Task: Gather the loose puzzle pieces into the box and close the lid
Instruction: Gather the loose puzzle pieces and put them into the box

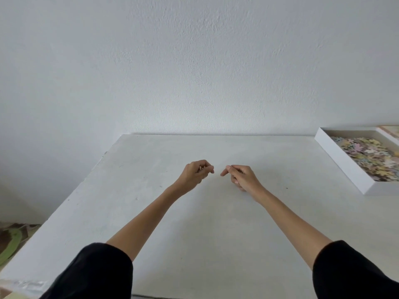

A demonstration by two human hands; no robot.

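Two black sleeves of soft, matte cloth enter at six o'clock, pushed up so both forearms are bare. They reach forward over a white table with a smooth, faintly speckled top and a chalky, painted-looking left edge. At the centre of the view, the left hand hangs just above the surface, its fingers curled loosely inward with thumb and forefinger tips close together; whether it holds something small there cannot be told. The right hand sits just beside it, apart, fingers folded under and the forefinger pointing toward the left hand, knuckles seeming to rest on the table. At three o'clock, well apart from both hands, lies one shallow rectangular box of white card, uncovered, holding a heap of pastel puzzle pieces, too many to count. Just beyond the box, a strip of lid shows at the frame's edge. Beyond the table rises a rough-plastered white wall.
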